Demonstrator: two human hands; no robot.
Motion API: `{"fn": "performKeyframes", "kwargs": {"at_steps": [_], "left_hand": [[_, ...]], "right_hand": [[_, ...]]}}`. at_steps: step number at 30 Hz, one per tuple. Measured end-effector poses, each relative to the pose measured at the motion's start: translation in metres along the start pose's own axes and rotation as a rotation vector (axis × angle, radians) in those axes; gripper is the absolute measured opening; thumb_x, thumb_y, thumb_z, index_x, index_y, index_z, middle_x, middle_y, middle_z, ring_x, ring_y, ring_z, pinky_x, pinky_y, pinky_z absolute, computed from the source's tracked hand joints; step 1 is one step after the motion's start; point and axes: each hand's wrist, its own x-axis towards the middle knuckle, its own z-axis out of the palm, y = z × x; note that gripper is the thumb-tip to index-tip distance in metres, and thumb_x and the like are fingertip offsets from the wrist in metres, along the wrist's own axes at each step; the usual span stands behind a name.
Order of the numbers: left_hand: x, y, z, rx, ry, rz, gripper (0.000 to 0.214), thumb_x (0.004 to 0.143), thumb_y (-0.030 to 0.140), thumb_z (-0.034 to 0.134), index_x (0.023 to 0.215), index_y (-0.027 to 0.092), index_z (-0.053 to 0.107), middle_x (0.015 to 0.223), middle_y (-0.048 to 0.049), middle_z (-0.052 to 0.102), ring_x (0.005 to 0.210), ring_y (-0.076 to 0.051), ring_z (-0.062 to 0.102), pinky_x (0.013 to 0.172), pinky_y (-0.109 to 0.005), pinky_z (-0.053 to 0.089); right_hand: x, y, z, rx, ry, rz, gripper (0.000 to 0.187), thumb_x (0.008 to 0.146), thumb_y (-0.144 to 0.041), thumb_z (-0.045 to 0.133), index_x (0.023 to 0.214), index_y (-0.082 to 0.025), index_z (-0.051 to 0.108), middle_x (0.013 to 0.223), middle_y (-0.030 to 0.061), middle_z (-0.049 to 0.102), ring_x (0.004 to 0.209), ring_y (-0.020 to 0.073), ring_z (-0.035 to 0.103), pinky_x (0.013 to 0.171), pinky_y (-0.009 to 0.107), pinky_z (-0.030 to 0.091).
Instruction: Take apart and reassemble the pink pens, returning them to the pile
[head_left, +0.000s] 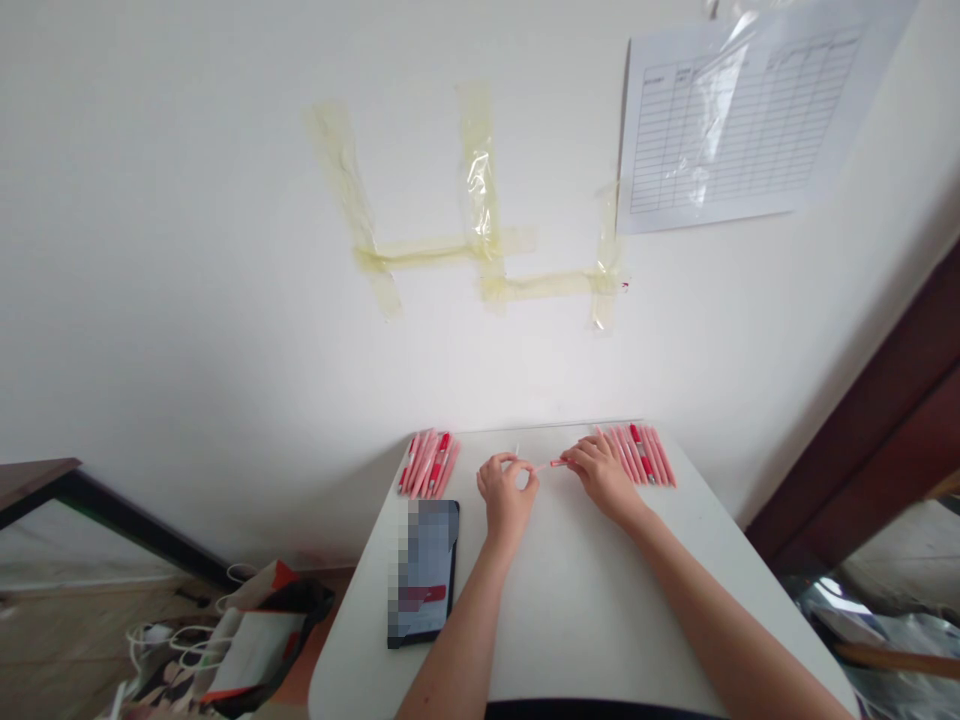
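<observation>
Over the far part of the white table, my left hand [506,492] has thumb and index finger pinched in a ring at a thin, pale tip too small to name. A slim whitish piece [517,451] shows just behind its fingers. Facing it, my right hand [602,476] is closed on a red pen [558,463], whose end points left toward the pinch; most of it is hidden by the fingers. Close beside my right hand lies a row of pink and red pens [655,457]. Another bunch of pink and red pens [430,464] rests at the far left corner.
A phone [431,570] lies on the left of the white table [592,620], beside my left forearm. The table's far edge meets a wall [225,250] with yellowed tape and a printed sheet [735,130]. Bags [255,640] stand on the floor at left.
</observation>
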Motion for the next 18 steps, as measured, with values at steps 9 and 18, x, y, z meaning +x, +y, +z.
{"fn": "performKeyframes", "kwargs": {"at_steps": [9, 18], "left_hand": [[-0.0027, 0.0042, -0.0004, 0.018, -0.001, 0.071, 0.010, 0.080, 0.021, 0.071, 0.083, 0.029, 0.077, 0.110, -0.0043, 0.063, 0.114, -0.024, 0.054, 0.110, -0.049, 0.036], [-0.0040, 0.0043, -0.0017, 0.035, -0.033, 0.116, 0.009, 0.084, 0.024, 0.072, 0.088, 0.030, 0.078, 0.113, -0.0047, 0.065, 0.117, -0.023, 0.055, 0.112, -0.052, 0.035]], "right_hand": [[-0.0007, -0.0040, 0.0023, 0.003, -0.029, -0.018, 0.025, 0.102, -0.026, 0.048, 0.111, -0.030, 0.072, 0.104, 0.0076, 0.070, 0.112, 0.0296, 0.051, 0.102, 0.052, 0.040], [-0.0003, -0.0063, 0.0043, -0.005, -0.052, -0.034, 0.024, 0.100, -0.024, 0.052, 0.111, -0.032, 0.072, 0.103, 0.0057, 0.071, 0.112, 0.0289, 0.054, 0.111, 0.058, 0.033]]}}
